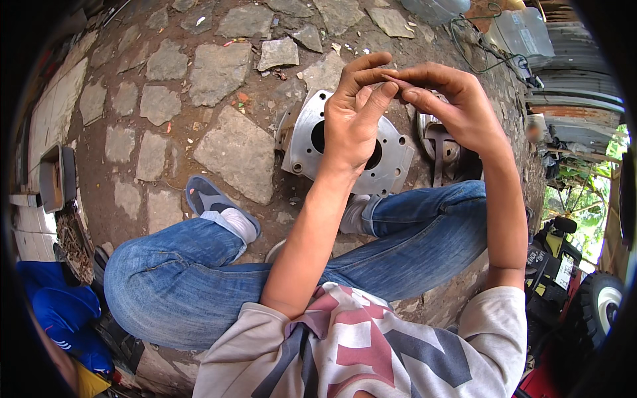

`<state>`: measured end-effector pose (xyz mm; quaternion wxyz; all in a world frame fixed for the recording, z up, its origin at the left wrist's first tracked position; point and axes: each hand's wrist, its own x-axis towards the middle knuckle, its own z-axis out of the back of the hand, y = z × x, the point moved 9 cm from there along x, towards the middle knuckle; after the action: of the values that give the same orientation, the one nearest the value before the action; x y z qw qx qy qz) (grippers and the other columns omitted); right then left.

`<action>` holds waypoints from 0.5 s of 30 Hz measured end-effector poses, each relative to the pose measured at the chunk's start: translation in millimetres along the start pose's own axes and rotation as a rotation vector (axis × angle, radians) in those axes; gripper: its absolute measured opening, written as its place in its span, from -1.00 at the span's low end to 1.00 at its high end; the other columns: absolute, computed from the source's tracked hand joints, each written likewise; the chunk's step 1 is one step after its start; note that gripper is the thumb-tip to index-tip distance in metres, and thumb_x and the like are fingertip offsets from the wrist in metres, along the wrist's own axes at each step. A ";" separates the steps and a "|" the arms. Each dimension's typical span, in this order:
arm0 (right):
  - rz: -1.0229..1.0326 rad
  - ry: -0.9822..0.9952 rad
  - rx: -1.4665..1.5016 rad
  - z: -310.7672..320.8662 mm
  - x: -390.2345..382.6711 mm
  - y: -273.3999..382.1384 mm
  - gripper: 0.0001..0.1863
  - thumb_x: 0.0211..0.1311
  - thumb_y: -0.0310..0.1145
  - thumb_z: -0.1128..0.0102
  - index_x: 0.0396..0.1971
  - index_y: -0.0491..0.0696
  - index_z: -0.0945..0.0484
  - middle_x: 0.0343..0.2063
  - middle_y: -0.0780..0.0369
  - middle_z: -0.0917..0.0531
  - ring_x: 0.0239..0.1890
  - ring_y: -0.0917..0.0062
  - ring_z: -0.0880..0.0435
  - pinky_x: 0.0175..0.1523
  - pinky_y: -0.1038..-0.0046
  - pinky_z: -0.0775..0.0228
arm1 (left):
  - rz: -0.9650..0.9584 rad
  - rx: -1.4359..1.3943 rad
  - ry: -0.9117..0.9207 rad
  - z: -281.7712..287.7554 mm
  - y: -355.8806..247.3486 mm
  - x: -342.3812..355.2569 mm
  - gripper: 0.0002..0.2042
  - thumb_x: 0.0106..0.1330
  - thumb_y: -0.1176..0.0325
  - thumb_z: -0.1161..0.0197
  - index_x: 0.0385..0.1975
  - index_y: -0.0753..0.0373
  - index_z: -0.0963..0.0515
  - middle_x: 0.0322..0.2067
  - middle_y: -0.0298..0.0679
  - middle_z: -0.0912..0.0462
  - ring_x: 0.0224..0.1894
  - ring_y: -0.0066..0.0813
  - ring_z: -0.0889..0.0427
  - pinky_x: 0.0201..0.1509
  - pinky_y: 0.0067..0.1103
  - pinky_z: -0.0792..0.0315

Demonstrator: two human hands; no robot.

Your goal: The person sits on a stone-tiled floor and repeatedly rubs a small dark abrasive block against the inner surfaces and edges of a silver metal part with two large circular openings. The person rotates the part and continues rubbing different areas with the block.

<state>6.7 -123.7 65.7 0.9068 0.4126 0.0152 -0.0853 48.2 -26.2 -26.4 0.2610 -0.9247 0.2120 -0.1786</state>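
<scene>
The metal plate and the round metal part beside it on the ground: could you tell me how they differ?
The plate is flat, squarish and pale, with a big central bore and small holes; the round part is smaller and domed, with a dark bracket. The left hand hides more of the plate. Both lie on the stone paving.

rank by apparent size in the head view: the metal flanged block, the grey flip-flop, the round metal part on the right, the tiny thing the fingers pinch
1. metal flanged block, partly hidden by the left hand
2. grey flip-flop
3. round metal part, partly behind the right hand, so unsure
4. pinched thing, barely visible
</scene>
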 end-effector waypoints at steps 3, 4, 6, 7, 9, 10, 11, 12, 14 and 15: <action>-0.014 -0.032 -0.056 -2.9 4.8 -1.7 -0.72 0.22 -0.37 -0.33 -0.09 -0.14 -0.65 -0.24 0.16 -0.74 -0.14 0.57 -0.70 0.01 0.45 -0.50 | 0.031 -0.129 -0.086 2.9 9.9 -4.2 -0.79 0.40 0.41 -0.24 -0.02 0.25 -0.57 0.10 -0.29 -0.52 0.12 -0.55 -0.50 0.28 -0.53 -0.33; -0.029 -0.040 -0.098 -3.6 5.8 -2.3 -0.73 0.22 -0.38 -0.33 -0.11 -0.14 -0.65 -0.23 0.16 -0.74 -0.14 0.56 -0.71 0.00 0.46 -0.51 | 0.064 -0.151 -0.131 3.8 16.1 -7.3 -0.78 0.41 0.41 -0.23 0.01 0.26 -0.56 0.08 -0.30 -0.54 0.11 -0.57 -0.51 0.27 -0.56 -0.33; -0.043 -0.058 -0.122 -6.3 8.6 -3.1 -0.76 0.20 -0.42 -0.33 -0.14 -0.13 -0.65 -0.23 0.17 -0.73 -0.16 0.52 -0.73 -0.04 0.45 -0.53 | 0.108 -0.176 -0.201 2.7 25.7 -16.9 -0.75 0.47 0.38 -0.16 0.08 0.25 -0.53 0.00 -0.34 -0.60 0.09 -0.64 -0.50 0.21 -0.62 -0.35; -0.051 -0.063 -0.132 -9.5 9.1 -4.7 -0.78 0.19 -0.43 -0.33 -0.16 -0.12 -0.65 -0.23 0.17 -0.73 -0.17 0.50 -0.74 -0.06 0.44 -0.54 | 0.159 -0.161 -0.283 5.3 34.1 -25.4 -0.74 0.48 0.33 -0.15 0.09 0.22 -0.51 0.03 -0.35 -0.57 0.10 -0.60 -0.49 0.23 -0.57 -0.35; -0.039 -0.059 -0.223 -15.8 13.4 -5.9 -0.78 0.16 -0.46 -0.33 -0.17 -0.10 -0.64 -0.24 0.18 -0.71 -0.17 0.46 -0.75 -0.07 0.43 -0.55 | 0.252 -0.039 -0.410 12.8 46.2 -40.3 -0.70 0.51 0.25 -0.09 0.15 0.19 -0.47 0.07 -0.36 -0.53 0.12 -0.57 -0.48 0.24 -0.50 -0.35; -0.032 -0.057 -0.270 -19.0 15.3 -5.8 -0.78 0.15 -0.48 -0.33 -0.18 -0.09 -0.64 -0.25 0.19 -0.71 -0.17 0.43 -0.75 -0.08 0.42 -0.55 | 0.279 -0.006 -0.477 15.6 44.3 -45.7 -0.67 0.53 0.27 -0.04 0.19 0.24 -0.42 0.07 -0.28 -0.52 0.12 -0.53 -0.48 0.23 -0.49 -0.36; -0.020 -0.048 -0.311 -25.4 15.9 -4.4 -0.82 0.15 -0.46 -0.28 -0.22 -0.06 -0.63 -0.28 0.20 -0.68 -0.20 0.36 -0.74 -0.12 0.36 -0.55 | 0.309 0.001 -0.527 22.5 49.5 -56.4 -0.66 0.53 0.30 0.00 0.22 0.27 -0.37 0.08 -0.23 -0.51 0.12 -0.50 -0.49 0.23 -0.49 -0.36; 0.007 -0.004 -0.380 -34.5 18.1 -6.6 -0.83 0.15 -0.45 -0.27 -0.23 -0.06 -0.63 -0.29 0.20 -0.67 -0.22 0.34 -0.74 -0.14 0.35 -0.55 | 0.339 0.008 -0.576 30.4 55.1 -68.3 -0.64 0.54 0.32 0.04 0.25 0.31 -0.32 0.09 -0.18 -0.50 0.13 -0.47 -0.49 0.22 -0.49 -0.36; 0.065 0.085 -0.515 -53.6 23.1 -13.1 -0.84 0.16 -0.42 -0.23 -0.24 -0.04 -0.62 -0.31 0.21 -0.66 -0.24 0.30 -0.72 -0.16 0.33 -0.55 | 0.384 0.037 -0.698 43.2 56.6 -89.0 -0.64 0.56 0.38 0.11 0.28 0.31 -0.31 -0.02 -0.22 -0.56 0.03 -0.55 -0.54 0.13 -0.58 -0.39; 0.015 0.146 -0.555 -63.0 23.8 -19.0 -0.83 0.14 -0.46 -0.26 -0.24 -0.06 -0.63 -0.26 0.23 -0.66 -0.20 0.34 -0.72 -0.13 0.38 -0.54 | 0.405 0.039 -0.736 48.2 57.7 -98.1 -0.61 0.56 0.37 0.16 0.31 0.35 -0.25 0.06 -0.13 -0.52 0.11 -0.47 -0.50 0.23 -0.51 -0.35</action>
<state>29.6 -92.1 7.6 0.9821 0.1538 0.1002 -0.0412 -30.8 -3.6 -118.7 0.3665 -0.8614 0.2786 0.2145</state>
